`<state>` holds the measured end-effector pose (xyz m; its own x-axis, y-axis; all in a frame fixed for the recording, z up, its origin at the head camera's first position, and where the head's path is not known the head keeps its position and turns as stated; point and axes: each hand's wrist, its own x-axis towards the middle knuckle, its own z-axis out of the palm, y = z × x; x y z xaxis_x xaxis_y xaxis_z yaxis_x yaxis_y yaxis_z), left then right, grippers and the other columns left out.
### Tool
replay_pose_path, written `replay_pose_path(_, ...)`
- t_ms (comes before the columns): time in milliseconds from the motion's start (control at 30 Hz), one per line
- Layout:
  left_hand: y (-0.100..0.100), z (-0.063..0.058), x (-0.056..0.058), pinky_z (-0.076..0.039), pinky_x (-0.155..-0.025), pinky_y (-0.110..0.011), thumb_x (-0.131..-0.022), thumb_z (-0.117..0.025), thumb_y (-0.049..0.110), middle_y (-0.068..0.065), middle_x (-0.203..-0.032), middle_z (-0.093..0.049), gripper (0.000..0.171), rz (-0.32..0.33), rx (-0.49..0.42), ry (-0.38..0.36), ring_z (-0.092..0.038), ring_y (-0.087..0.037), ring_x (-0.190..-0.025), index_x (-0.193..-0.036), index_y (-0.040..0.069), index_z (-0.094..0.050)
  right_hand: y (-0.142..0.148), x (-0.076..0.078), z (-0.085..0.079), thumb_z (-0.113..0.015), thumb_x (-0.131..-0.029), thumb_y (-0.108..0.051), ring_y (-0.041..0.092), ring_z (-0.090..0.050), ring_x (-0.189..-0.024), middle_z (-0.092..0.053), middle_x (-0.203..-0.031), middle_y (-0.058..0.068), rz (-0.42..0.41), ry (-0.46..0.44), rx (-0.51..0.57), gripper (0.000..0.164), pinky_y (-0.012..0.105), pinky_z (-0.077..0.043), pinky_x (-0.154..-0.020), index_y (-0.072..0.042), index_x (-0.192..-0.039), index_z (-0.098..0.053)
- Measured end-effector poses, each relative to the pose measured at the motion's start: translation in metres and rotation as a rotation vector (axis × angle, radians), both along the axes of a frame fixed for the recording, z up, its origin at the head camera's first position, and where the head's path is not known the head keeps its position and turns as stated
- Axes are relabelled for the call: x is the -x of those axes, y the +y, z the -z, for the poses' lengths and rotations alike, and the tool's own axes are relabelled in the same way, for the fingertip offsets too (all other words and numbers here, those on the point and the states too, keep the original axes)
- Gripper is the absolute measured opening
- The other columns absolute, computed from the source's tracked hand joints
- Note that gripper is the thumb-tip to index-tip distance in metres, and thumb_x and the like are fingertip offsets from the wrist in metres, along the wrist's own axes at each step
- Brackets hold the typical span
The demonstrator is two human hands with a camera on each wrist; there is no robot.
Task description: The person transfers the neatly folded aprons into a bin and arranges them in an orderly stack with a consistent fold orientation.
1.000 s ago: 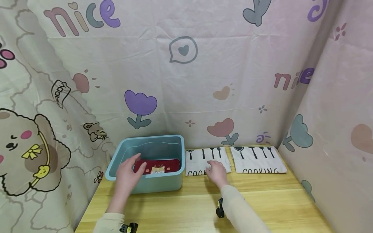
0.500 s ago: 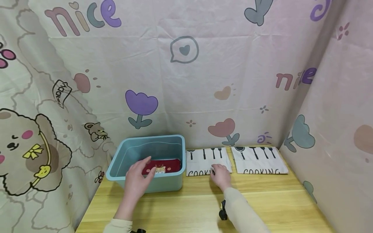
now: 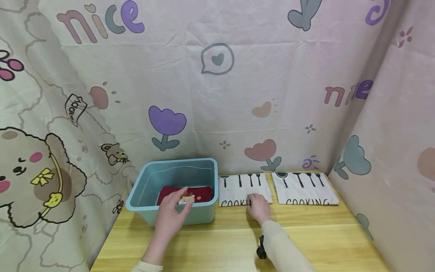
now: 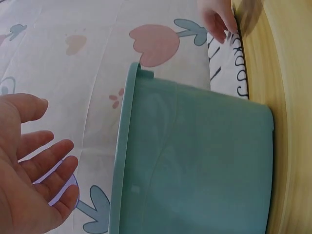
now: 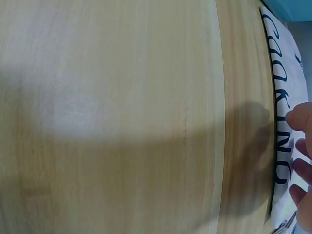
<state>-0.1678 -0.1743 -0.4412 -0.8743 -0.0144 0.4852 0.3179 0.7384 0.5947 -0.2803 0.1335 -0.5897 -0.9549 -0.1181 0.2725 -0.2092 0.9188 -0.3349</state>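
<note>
A blue bin (image 3: 200,215) holds a dark red item (image 3: 202,194) with an animal face; a folded white cloth (image 3: 233,190) lies just beside it.
The left hand (image 3: 171,215), fingers spread, hovers by the bin's near rim; the right hand (image 3: 259,208) is at the cloth's front edge, fingers loosely bent and apart, contact unclear. The right wrist view shows its whole word, COOKING, partly covered in the head view; a second white cloth (image 3: 303,189) also reads COOKING.

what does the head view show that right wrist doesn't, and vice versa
Head only: the left hand and the dark red folded cloth inside the rectangular teal bin. Right wrist only: the complete word COOKING on the white black-printed folded cloth beside that bin. Both: that cloth, part of the bin, the right hand, the light wooden table.
</note>
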Motion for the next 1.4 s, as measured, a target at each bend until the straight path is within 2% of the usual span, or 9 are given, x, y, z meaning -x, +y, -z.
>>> replay_pose_path(167, 0.008, 0.002, -0.003, -0.048, -0.092, -0.056, -0.082, -0.081, 0.016, -0.009, -0.124, -0.066, 0.053, 0.018, -0.014, 0.019, -0.056, -0.031, -0.115, -0.132, 0.01, -0.063, 0.001, 0.0, 0.003, -0.076, -0.081, -0.009, 0.037, -0.059, -0.109, -0.065, -0.117, 0.016, -0.014, -0.003, -0.025, 0.036, 0.052, -0.049, -0.089, -0.003, -0.116, -0.068)
replay_pose_path(367, 0.017, 0.003, -0.005, -0.048, -0.094, -0.054, -0.084, -0.08, 0.018, -0.005, -0.124, -0.066, 0.053, 0.028, -0.057, -0.038, -0.056, -0.028, -0.115, -0.134, 0.013, -0.062, 0.003, 0.002, 0.009, -0.074, -0.083, -0.006, 0.038, -0.058, -0.113, -0.064, -0.121, 0.017, -0.025, -0.026, -0.052, 0.032, 0.052, -0.047, -0.094, -0.003, -0.115, -0.069)
replay_pose_path(500, 0.021, 0.005, -0.006, -0.035, -0.107, -0.056, -0.085, -0.079, 0.019, -0.004, -0.122, -0.067, 0.053, 0.043, -0.095, -0.095, -0.058, -0.027, -0.114, -0.134, 0.014, -0.062, 0.004, 0.002, 0.009, -0.072, -0.086, -0.006, 0.036, -0.058, -0.114, -0.065, -0.122, 0.015, -0.021, -0.05, -0.063, 0.029, 0.052, -0.047, -0.094, -0.006, -0.114, -0.07)
replay_pose_path(600, 0.025, 0.007, -0.007, -0.032, -0.11, -0.056, -0.086, -0.079, 0.02, -0.002, -0.122, -0.067, 0.051, 0.051, -0.119, -0.118, -0.06, -0.026, -0.112, -0.134, 0.015, -0.062, 0.005, 0.001, 0.009, -0.072, -0.087, -0.007, 0.035, -0.059, -0.112, -0.066, -0.12, 0.012, -0.014, -0.07, -0.076, 0.027, 0.053, -0.048, -0.092, -0.009, -0.114, -0.071)
replay_pose_path(767, 0.032, 0.011, -0.008, -0.049, -0.095, -0.049, -0.087, -0.078, 0.018, -0.001, -0.121, -0.068, 0.048, 0.07, -0.187, -0.126, -0.06, -0.02, -0.11, -0.132, 0.017, -0.063, 0.005, 0.001, 0.008, -0.073, -0.087, -0.01, 0.032, -0.06, -0.101, -0.066, -0.108, 0.008, 0.01, -0.074, -0.105, 0.021, 0.05, -0.051, -0.081, -0.012, -0.107, -0.073)
replay_pose_path(1033, 0.047, 0.014, -0.011, -0.052, -0.087, -0.046, -0.089, -0.076, 0.018, 0.002, -0.115, -0.07, 0.044, 0.139, -0.278, -0.16, -0.062, -0.019, -0.105, -0.131, 0.017, -0.064, 0.009, -0.004, 0.006, -0.074, -0.085, -0.009, 0.029, -0.058, -0.093, -0.064, -0.096, 0.003, 0.022, -0.06, -0.077, 0.012, 0.048, -0.051, -0.074, -0.014, -0.096, -0.072)
replay_pose_path(1267, 0.061, 0.019, -0.014, -0.053, -0.084, -0.035, -0.091, -0.072, 0.018, 0.0, -0.112, -0.07, 0.04, 0.212, -0.337, -0.21, -0.062, -0.018, -0.1, -0.13, 0.013, -0.064, 0.016, -0.014, 0.01, -0.076, -0.083, -0.009, 0.028, -0.058, -0.087, -0.063, -0.091, 0.003, -0.01, 0.001, -0.064, 0.011, 0.047, -0.051, -0.07, -0.014, -0.092, -0.073)
replay_pose_path(1400, 0.068, 0.024, -0.015, -0.053, -0.083, -0.03, -0.092, -0.071, 0.016, -0.002, -0.112, -0.069, 0.039, 0.232, -0.383, -0.249, -0.063, -0.017, -0.098, -0.129, 0.011, -0.064, 0.018, -0.023, 0.009, -0.078, -0.081, -0.01, 0.026, -0.057, -0.085, -0.063, -0.089, 0.001, -0.034, 0.012, -0.076, 0.012, 0.045, -0.051, -0.066, -0.015, -0.091, -0.072)
